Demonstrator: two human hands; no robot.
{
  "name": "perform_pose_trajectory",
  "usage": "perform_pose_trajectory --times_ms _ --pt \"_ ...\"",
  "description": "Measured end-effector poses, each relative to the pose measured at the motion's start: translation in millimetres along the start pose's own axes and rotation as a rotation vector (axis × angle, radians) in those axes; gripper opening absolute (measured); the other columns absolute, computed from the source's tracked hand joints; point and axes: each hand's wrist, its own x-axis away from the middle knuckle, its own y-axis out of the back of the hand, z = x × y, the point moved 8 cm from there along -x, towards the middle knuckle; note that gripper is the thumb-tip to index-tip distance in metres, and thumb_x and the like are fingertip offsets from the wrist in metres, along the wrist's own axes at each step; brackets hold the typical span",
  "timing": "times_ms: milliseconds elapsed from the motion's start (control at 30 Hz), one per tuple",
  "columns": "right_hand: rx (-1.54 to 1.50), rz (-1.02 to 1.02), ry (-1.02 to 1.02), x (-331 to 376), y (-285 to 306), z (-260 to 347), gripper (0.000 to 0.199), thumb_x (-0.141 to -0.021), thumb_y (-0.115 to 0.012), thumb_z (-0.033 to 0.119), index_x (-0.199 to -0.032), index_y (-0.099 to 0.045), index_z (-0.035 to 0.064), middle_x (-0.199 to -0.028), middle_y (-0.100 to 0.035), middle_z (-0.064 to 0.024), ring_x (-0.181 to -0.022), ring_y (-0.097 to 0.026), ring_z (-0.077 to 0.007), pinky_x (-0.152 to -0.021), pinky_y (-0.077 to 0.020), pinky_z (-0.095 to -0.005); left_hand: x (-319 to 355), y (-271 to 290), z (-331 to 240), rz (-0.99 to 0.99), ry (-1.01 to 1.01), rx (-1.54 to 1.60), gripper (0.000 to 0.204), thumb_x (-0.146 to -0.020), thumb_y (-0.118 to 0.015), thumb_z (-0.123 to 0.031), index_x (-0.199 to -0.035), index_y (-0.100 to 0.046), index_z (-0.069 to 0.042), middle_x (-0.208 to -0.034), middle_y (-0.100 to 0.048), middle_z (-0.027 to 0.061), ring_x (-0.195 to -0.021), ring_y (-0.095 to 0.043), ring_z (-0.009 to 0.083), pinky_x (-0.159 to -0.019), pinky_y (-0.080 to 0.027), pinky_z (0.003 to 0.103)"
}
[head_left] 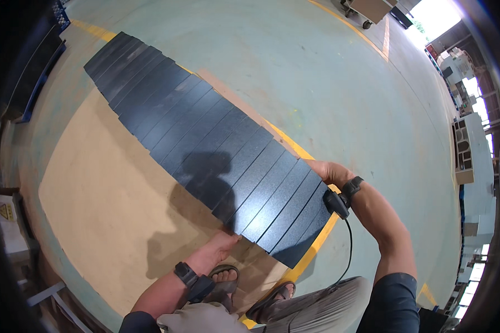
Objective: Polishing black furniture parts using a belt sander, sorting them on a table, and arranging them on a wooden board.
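A long row of dark grey-black flat boards (205,127), laid side by side and partly overlapping, runs from the far left toward me at the near right. My left hand (225,244) grips the near edge of the boards close to the row's near end, its fingertips tucked under them. Across from it, my right hand (323,171) holds the opposite edge, with most of its fingers hidden behind or under the boards. Each wrist wears a black strap; a black device (336,202) with a cable sits at the right one.
Beneath the row lies a large tan sheet (89,205), on a green floor (339,83) with yellow lines (311,252). My sandalled feet (225,277) stand at its near edge. A wheeled cart (369,10) is far off; dark stacked goods (36,83) stand at left.
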Motion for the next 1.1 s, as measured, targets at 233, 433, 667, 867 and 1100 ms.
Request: perform_pose_trajectory --times_ms 233,433,667,867,1100 --pt "-0.084 -0.002 -0.071 4 0 -1 0.084 -0.102 -0.038 0.065 -0.148 -0.040 -0.0049 -0.139 -0.054 -0.0192 -0.119 -0.055 -0.0190 -0.098 -0.0497 -0.0364 29 -22 -37 0.018 -0.036 -0.025 0.026 -0.092 -0.064 0.006 -0.117 -0.062 0.002 -0.109 -0.064 0.0106 -0.091 -0.061 0.0192 -0.073 -0.051 0.033" --pt "-0.040 -0.199 -0.069 17 11 12 0.084 -0.101 -0.039 0.066 -0.146 -0.044 -0.0050 -0.137 -0.055 -0.0160 -0.117 -0.055 -0.0187 -0.097 -0.0487 -0.0326 49 -21 -55 -0.102 0.045 -0.110 0.030 -0.088 -0.066 0.009 -0.117 -0.062 0.003 -0.111 -0.064 0.0116 -0.092 -0.061 0.0214 -0.076 -0.051 0.034" --pt "-0.176 -0.179 0.037 47 -3 39 0.093 -0.099 -0.034 0.072 -0.149 -0.041 -0.0059 -0.139 -0.057 -0.0184 -0.126 -0.054 -0.0211 -0.107 -0.0423 -0.0328 82 -37 -63 0.458 -0.065 -0.466 0.018 -0.092 -0.060 -0.014 -0.102 -0.068 -0.001 -0.097 -0.065 0.0012 -0.094 -0.060 0.0140 -0.075 -0.050 0.033" --pt "-0.093 -0.203 0.040 43 -12 35 0.081 -0.103 -0.036 0.065 -0.143 -0.049 -0.0044 -0.144 -0.052 -0.0189 -0.129 -0.050 -0.0236 -0.112 -0.0397 -0.0361 96 -47 -78 0.518 0.160 -0.687 0.039 -0.098 -0.054 -0.021 -0.127 -0.064 0.003 -0.120 -0.066 0.0092 -0.111 -0.060 0.0178 -0.093 -0.052 0.035" --pt "-0.038 -0.400 0.148 80 29 16 0.089 -0.100 -0.035 0.068 -0.150 -0.039 -0.0056 -0.152 -0.044 -0.0245 -0.144 -0.039 -0.0324 -0.119 -0.0302 -0.0424 115 -40 -62 0.636 0.197 -0.691 0.055 -0.098 -0.052 -0.020 -0.148 -0.043 0.004 -0.124 -0.063 0.0140 -0.116 -0.059 0.0196 -0.094 -0.053 0.034"
